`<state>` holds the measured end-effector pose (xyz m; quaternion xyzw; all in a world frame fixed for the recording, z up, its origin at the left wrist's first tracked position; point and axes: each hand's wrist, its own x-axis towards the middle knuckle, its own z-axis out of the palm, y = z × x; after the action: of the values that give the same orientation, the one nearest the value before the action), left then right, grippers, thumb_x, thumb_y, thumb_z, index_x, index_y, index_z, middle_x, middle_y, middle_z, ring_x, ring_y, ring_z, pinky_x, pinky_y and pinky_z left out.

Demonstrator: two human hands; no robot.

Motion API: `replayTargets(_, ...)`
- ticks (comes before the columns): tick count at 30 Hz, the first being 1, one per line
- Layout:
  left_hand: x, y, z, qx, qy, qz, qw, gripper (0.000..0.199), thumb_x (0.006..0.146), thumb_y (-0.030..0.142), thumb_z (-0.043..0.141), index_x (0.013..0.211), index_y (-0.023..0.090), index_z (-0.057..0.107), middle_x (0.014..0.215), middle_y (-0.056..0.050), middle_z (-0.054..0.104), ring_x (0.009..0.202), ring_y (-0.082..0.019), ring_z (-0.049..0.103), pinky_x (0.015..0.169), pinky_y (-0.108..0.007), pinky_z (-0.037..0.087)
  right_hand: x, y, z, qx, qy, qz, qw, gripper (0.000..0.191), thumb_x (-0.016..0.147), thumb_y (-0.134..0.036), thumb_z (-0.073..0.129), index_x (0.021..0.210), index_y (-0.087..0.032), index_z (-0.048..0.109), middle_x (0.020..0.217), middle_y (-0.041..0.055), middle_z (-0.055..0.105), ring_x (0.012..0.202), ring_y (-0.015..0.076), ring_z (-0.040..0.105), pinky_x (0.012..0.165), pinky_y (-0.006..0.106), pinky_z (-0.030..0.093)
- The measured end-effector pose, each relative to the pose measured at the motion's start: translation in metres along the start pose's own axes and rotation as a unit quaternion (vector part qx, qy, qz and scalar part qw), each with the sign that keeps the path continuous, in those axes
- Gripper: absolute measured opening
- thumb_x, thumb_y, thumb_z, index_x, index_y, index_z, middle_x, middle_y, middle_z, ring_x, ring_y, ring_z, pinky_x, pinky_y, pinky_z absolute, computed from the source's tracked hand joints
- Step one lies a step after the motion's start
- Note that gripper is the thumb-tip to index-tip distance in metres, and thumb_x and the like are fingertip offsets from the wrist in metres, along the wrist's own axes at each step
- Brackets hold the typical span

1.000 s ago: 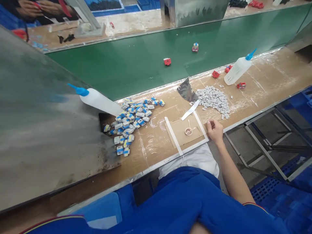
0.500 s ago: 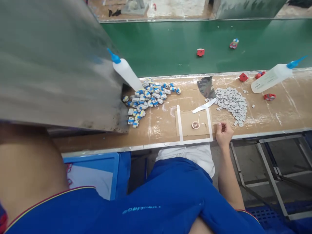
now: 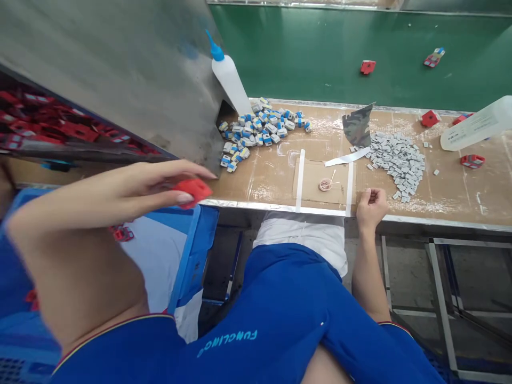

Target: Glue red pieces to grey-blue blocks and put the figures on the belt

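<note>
Between the thumb and fingers of my left hand [image 3: 160,189] is a red plastic part [image 3: 194,191], held over the table's front edge at the left. My right hand [image 3: 371,207] rests on the table edge, its fingers curled; whether anything is inside them is hidden. Left of it, a small round dish [image 3: 325,184] with a thin stick stands on a taped cardboard piece [image 3: 310,189]. Beyond my right hand spreads a pile of small grey pieces [image 3: 404,165]. Blue, white and yellow blocks [image 3: 256,128] are heaped near the metal panel.
A metal panel [image 3: 132,69] rises at the left, with red parts [image 3: 60,125] behind it. Glue bottles stand at left [image 3: 232,80] and lean at right [image 3: 478,125]. A green belt [image 3: 288,53] runs behind the table. A blue crate [image 3: 200,229] sits lower left.
My left hand has come into view at the left with the red part in it. The view has shifted, showing the red parts behind the panel. My right hand stays curled at the edge.
</note>
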<state>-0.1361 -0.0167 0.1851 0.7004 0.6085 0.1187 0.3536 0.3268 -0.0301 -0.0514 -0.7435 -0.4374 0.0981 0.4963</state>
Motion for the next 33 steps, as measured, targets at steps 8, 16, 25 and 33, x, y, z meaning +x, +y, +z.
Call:
replayTargets(8,0.080,0.058,0.081,-0.351,-0.270,0.141,0.886,0.047,0.091,0.056,0.083,0.113,0.015,0.076,0.081,-0.006,0.072,0.067,-0.013,0.064,0.062,-0.024,0.055,-0.020,-0.016,-0.017,0.150,-0.014,-0.017,0.989,0.046,0.103,-0.067,0.047,0.103,-0.023,0.060,0.072,-0.0042,0.061,0.053,0.0113,0.053,0.053,0.025,0.044)
replayTargets(16,0.109,0.079,0.128,-0.462,-0.326,0.113,0.817,0.041,0.090,0.046,0.088,0.116,0.017,0.079,0.091,-0.005,0.073,0.072,-0.013,0.069,0.066,-0.026,0.060,-0.066,-0.110,-0.028,0.200,-0.168,-0.217,0.941,0.037,0.105,-0.045,0.063,0.139,-0.029,0.063,0.111,0.0067,0.071,0.085,0.0186,0.071,0.067,0.033,0.062)
replayTargets(25,0.101,0.056,0.212,-0.618,-0.236,0.060,0.748,0.042,0.091,0.048,0.087,0.120,0.023,0.072,0.107,-0.006,0.081,0.093,-0.018,0.080,0.085,-0.029,0.066,-0.077,-0.128,0.003,0.062,-0.102,-0.244,0.962,0.057,0.102,-0.034,0.070,0.157,-0.033,0.055,0.124,0.0111,0.068,0.112,0.0295,0.070,0.095,0.048,0.064)
replayTargets(33,0.088,0.022,0.229,-0.582,-0.125,0.063,0.801,0.040,0.097,0.049,0.080,0.127,0.025,0.072,0.112,-0.007,0.082,0.102,-0.020,0.080,0.093,-0.031,0.065,-0.086,-0.118,0.019,0.054,-0.129,-0.287,0.948,0.058,0.101,-0.027,0.070,0.157,-0.029,0.055,0.117,0.0109,0.071,0.101,0.0254,0.072,0.088,0.042,0.066)
